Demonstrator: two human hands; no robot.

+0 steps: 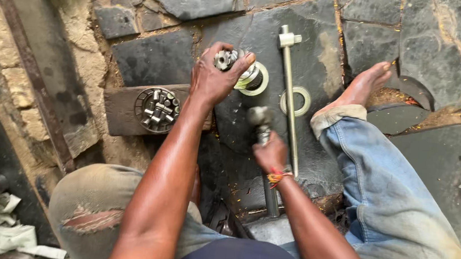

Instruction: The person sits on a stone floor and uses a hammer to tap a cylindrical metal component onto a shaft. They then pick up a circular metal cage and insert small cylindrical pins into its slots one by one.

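Near the top centre of the frame we grip a metal bearing part with our left hand over the stone floor, our right hand closed around a hammer, mid-striking, aim needed next.

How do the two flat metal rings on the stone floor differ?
The ring by the bar lies bare and fully visible beside the long metal bar; the ring under the part is half covered by the metal part that the left hand grips. The first looks grey, the second yellowish. Both lie flat on the stone floor, ahead of the right hand holding a hammer.
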